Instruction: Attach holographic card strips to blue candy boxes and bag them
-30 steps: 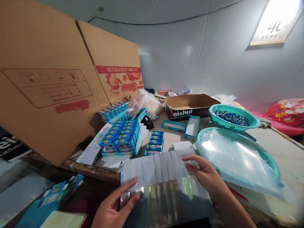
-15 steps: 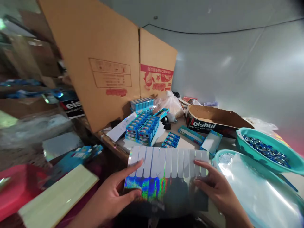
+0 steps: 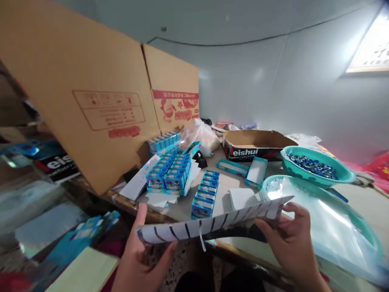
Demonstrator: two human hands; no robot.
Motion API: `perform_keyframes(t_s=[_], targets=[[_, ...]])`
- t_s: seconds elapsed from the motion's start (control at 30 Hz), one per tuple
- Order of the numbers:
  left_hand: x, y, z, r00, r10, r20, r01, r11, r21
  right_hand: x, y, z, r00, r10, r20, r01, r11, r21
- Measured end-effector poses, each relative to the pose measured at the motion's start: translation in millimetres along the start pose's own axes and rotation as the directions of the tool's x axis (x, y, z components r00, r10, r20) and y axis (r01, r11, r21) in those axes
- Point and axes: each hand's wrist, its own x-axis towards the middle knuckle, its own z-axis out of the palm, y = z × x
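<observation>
Held between both hands over the table's front edge is a sticker sheet (image 3: 179, 230) with a row of white strips split by dark gaps. It is bowed and tilted nearly edge-on, and a thin strip hangs from its middle. My left hand (image 3: 138, 259) grips its left end, fingers behind and thumb below. At the right end, my right hand (image 3: 290, 237) pinches it between thumb and fingers. Just beyond the sheet stand a row of small blue boxes (image 3: 206, 194) and a white pad (image 3: 242, 198). Stacked blue boxes (image 3: 168, 172) stand farther left.
A large cardboard sheet (image 3: 112, 89) stands at the left. To the right are a teal basin (image 3: 320, 176) of small shiny blue pieces and another teal basin (image 3: 372, 239) under clear plastic. An open carton (image 3: 252, 152) and blue trays (image 3: 255, 172) lie behind.
The sticker sheet has gone from facing me flat to bowed and nearly edge-on, with a strip now hanging from it. The view has swung right, showing more of the row of blue boxes.
</observation>
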Motion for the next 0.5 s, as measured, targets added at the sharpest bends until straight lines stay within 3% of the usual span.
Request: perform_keyframes(t_s=[0.1,0.17,0.23,0.27,0.4,0.5], targets=[[11,-5,0,0.981,0.193,0.005,-0.193,0.98,0.051,-5,1,0,0.993,-0.103,-0.052,0.102,0.995,-0.009],[19,-4,-8,0.926,0.363,0.109,-0.361,0.932,-0.038,-5,1,-5,0.989,-0.139,-0.052,0.139,0.99,-0.016],[25,0,-18,0.863,0.47,0.185,-0.438,0.879,-0.188,-2,-1,-12,0.985,-0.171,-0.002,0.171,0.985,-0.012],[27,4,-23,0.858,0.475,0.197,-0.426,0.871,-0.246,2,-2,-15,0.976,-0.211,0.061,0.212,0.977,-0.006],[27,19,-31,0.958,0.251,0.143,-0.22,0.954,-0.202,18,-8,-22,0.882,-0.346,0.319,0.369,0.929,-0.012],[30,27,-27,0.965,0.228,0.128,-0.207,0.965,-0.161,22,-8,-23,0.894,-0.324,0.31,0.378,0.916,-0.132]])
